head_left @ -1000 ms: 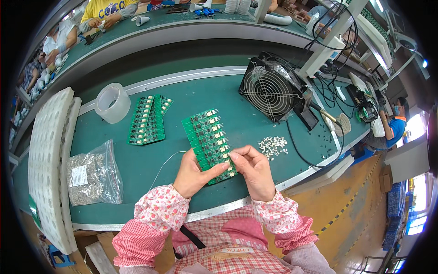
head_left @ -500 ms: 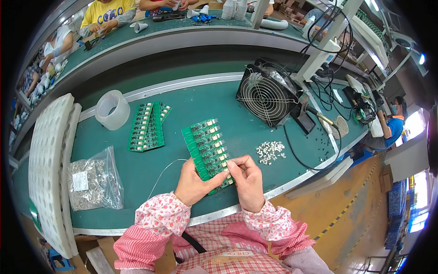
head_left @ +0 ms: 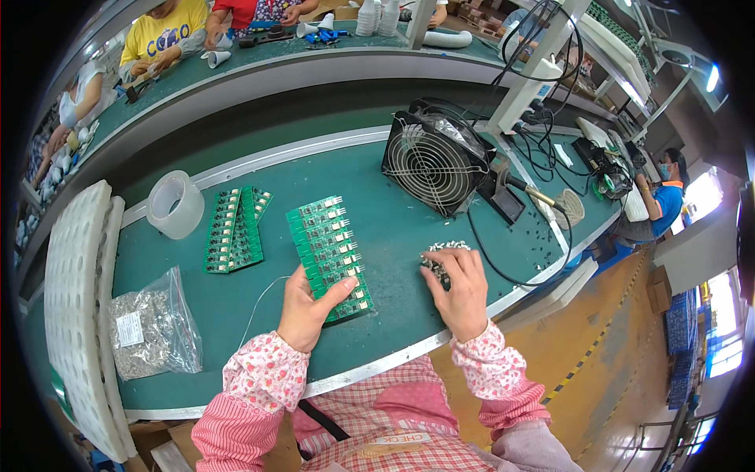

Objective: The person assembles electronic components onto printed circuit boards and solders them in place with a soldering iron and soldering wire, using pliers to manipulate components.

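Left hand (head_left: 307,311): pinching the lower left of a green circuit-board panel (head_left: 322,240), thumb on the component face; panel held over the bench, pins along its right edge. Right hand (head_left: 460,291): fingertips down at a pile of small white parts (head_left: 450,245), thumb and forefinger curled toward each other; cannot tell whether a part is pinched between them.

Step in hand, as judged: taking a part from the pile, panel kept ready in the other hand. Next move probably calls for a fine fingertip pinch on one loose piece, with the panel steady.

Surface: green bench top (head_left: 401,318), pale metal edging. Left side: more circuit boards (head_left: 233,232), overlapping; clear tape roll (head_left: 189,219); plastic bag (head_left: 149,338) of small parts; white foam trays (head_left: 75,315) on edge. Right side: black fan (head_left: 429,165), soldering iron (head_left: 535,194), cables.

Room: co-workers at a farther bench, one in yellow (head_left: 163,39); another person in blue (head_left: 668,211) at right; tan floor (head_left: 566,425) with a striped line
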A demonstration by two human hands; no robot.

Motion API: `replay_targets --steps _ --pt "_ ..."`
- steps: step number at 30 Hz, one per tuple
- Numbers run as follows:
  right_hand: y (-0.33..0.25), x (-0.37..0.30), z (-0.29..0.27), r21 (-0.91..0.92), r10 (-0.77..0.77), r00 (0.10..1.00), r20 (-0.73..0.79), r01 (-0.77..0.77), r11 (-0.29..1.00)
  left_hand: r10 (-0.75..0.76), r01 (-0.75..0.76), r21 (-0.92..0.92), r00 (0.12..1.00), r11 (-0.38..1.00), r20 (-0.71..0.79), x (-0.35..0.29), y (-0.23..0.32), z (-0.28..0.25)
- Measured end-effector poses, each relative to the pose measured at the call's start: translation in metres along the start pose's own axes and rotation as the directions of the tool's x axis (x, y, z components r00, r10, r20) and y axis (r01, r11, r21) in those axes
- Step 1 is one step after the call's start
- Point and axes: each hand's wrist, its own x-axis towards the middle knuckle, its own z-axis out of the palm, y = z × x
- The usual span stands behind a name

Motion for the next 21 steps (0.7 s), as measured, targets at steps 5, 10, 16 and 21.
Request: replay_targets --steps 5,10,16,21 --pt "0.011 0.011 0.005 -0.152 -0.092 0.995 0.036 0.097 0.984 -0.008 0.008 -0.001 1.0 1.0 -0.012 0.001 -0.002 0.0" --pt "0.016 0.016 0.011 -0.227 -0.124 0.988 0.096 0.143 0.963 -0.004 0.004 -0.015 1.0 1.0 -0.02 0.001 -0.004 -0.003" --pt "0.004 0.011 0.004 0.168 -0.022 0.999 0.026 0.017 0.986 -0.013 0.014 -0.011 1.0 1.0 0.006 0.0 0.0 0.0" --pt "0.007 0.015 0.003 0.128 0.101 0.987 0.129 -0.117 0.985 -0.005 0.005 -0.005 1.0 1.0 0.022 0.0 0.0 -0.002"
